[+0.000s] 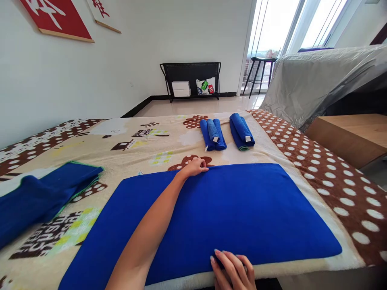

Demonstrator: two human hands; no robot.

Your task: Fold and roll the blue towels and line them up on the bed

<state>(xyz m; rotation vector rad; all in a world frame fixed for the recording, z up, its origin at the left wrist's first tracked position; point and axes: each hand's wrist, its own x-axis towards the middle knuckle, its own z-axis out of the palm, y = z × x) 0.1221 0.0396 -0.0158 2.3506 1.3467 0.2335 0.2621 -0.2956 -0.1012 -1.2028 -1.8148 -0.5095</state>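
Note:
A blue towel (242, 209) lies spread flat across the bed blanket. My left hand (195, 166) reaches over it to the far edge, thumb and fingers closed on the hem near the middle. At the near edge, my right hand (233, 269) rests with extended fingers on the towel's surface, gripping nothing visible. Beyond the far edge are a rolled bundle of blue towels (213, 135) and another blue roll (242, 132), both with white tags.
Another blue towel with green edging (45, 193) lies loosely folded at the left. The patterned blanket (133, 157) has a brown polka-dot border. A wooden box (353, 133) and a plastic-covered piece of furniture (317, 76) stand at the right; a black rack (190, 72) is against the wall.

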